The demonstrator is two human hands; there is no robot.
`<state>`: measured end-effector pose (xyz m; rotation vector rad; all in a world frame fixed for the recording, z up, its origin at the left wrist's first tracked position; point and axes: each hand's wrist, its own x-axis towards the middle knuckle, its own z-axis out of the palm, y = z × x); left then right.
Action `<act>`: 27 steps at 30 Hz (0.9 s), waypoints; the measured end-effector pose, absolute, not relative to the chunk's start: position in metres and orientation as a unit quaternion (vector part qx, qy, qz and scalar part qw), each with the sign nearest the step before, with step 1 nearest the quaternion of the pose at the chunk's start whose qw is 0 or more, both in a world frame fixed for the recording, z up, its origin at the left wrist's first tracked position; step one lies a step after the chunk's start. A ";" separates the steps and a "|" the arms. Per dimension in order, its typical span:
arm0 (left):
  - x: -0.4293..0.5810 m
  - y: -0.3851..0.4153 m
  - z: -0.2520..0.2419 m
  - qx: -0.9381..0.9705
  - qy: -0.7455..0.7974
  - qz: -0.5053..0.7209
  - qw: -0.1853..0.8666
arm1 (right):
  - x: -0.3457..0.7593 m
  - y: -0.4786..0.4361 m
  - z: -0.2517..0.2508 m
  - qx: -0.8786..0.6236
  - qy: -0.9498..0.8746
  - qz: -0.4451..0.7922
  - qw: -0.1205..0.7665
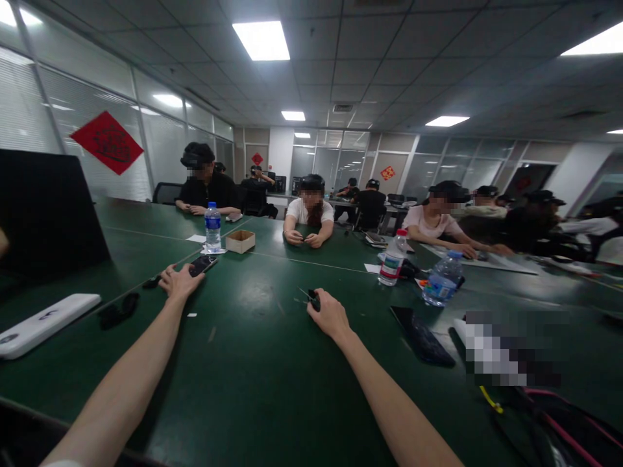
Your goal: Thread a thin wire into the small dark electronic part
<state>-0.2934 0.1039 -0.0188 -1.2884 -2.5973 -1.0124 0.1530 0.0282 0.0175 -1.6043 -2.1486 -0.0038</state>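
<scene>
My left hand (181, 281) reaches forward over the green table, its thumb and forefinger against a flat black phone-like object (202, 264). The rest of its fingers bend down beside the object. My right hand (331, 315) is closed around a small dark tool (314, 299) with thin, light-coloured tips pointing away to the left. Its exact kind is too blurred to make out. Just beyond my left hand are a blue-capped water bottle (213, 228) and a small open cardboard box (240, 241). A white scrap (192, 315) lies nearer to me.
On the left are a black screen (48, 214), a white device (51, 324) and a black strap-like item (119, 311). To the right stand a red-capped bottle (392, 259) and a larger bottle (442, 280), near a dark phone (422, 336) and cables (491, 399). Several people sit around.
</scene>
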 end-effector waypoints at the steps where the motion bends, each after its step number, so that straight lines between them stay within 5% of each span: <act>1: -0.293 0.104 -0.019 -0.416 -0.846 -0.332 0.033 | 0.153 0.028 0.018 -0.581 -0.781 -0.001 0.228; 27: -0.240 0.106 -0.005 -0.512 -0.794 -0.302 0.127 | 0.153 0.032 0.015 -0.579 -0.781 -0.011 0.234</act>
